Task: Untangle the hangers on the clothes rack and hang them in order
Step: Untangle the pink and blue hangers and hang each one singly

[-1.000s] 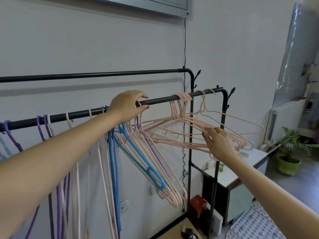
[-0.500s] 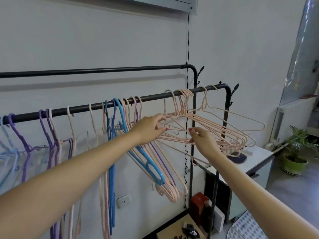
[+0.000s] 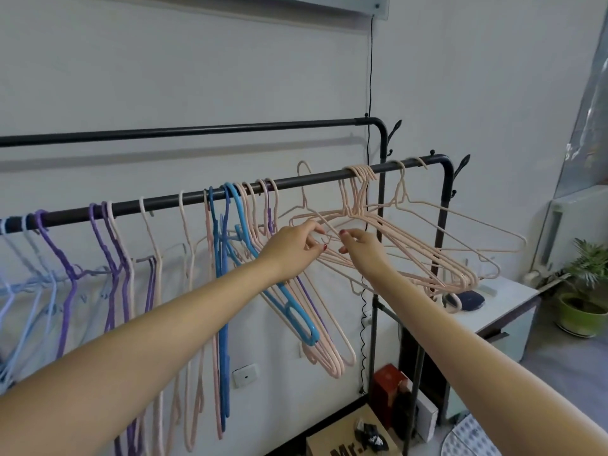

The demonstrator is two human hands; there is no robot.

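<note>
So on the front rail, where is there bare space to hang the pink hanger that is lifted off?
Bare front rail lies between the mixed blue and pink hooks and the pink bundle, under the lifted hanger. Smaller gaps separate single pink hooks further left. The back rail is bare. The far left purple hooks are crowded.

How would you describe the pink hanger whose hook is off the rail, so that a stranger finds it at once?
Start at the front black rail and follow it right, past the bright blue hanger. Before the pink bunch, one pink hanger is pinched by both hands. It alone has its hook sticking up above the rail, hooked on nothing.
</note>
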